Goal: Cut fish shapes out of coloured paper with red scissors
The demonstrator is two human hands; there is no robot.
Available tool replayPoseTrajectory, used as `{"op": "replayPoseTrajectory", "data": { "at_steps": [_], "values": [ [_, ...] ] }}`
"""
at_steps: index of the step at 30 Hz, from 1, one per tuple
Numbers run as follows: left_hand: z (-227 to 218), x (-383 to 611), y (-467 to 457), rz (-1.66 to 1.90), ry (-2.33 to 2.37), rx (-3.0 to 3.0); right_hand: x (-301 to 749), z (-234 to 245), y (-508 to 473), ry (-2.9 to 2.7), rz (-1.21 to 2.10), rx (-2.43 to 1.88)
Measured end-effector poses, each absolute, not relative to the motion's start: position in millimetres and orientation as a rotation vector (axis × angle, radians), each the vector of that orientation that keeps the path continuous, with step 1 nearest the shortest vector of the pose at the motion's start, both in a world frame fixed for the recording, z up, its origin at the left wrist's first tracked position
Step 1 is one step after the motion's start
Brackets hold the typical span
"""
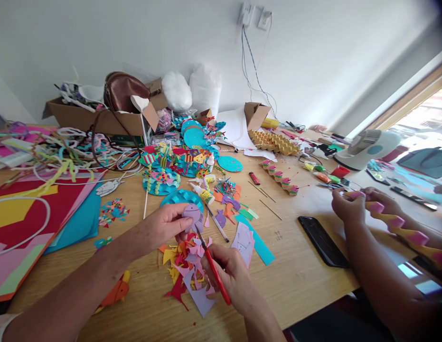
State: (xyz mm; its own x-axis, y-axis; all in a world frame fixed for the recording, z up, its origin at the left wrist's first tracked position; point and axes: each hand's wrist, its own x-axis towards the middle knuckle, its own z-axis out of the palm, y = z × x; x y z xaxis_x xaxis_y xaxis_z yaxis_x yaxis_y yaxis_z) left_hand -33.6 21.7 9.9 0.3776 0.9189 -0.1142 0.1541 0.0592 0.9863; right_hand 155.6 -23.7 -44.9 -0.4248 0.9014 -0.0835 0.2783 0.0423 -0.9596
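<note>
Purple paper fish (194, 217) is pinched between the thumb and fingers of your left hand (173, 221), raised above the counter (288, 266). Your right hand (230, 268) is closed around the red handles of the scissors (216, 273), whose blades point up and away from you to the lower edge of the fish; whether they bite into it, you cannot tell from this view. Beneath both hands lies a loose heap of paper scraps (178, 278) in red, yellow, pink and purple. A pen (218, 223) lies just beyond your right hand, with a glue bottle (205, 194) near its far end. Right of the scraps are a pale purple sheet (244, 240) with drawn lines and, beside it, a blue strip (264, 250). Further right, a black phone (322, 241) rests near a co-worker's hands (350, 207), which hold a pink-and-yellow carton strip (395, 222).
</note>
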Motion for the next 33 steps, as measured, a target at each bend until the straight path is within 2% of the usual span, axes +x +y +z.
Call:
{"op": "replayPoseTrajectory", "data": {
  "at_steps": [24,33],
  "values": [
    [11.7,-29.3,12.3,0.805,1.106,1.25,156.7,-46.4,-24.4,-1.769,1.381,-1.196],
    [12.9,-36.0,25.2,0.799,1.067,1.356,164.3,-44.4,-22.0,-1.872,1.356,-1.189]
  ]
}}
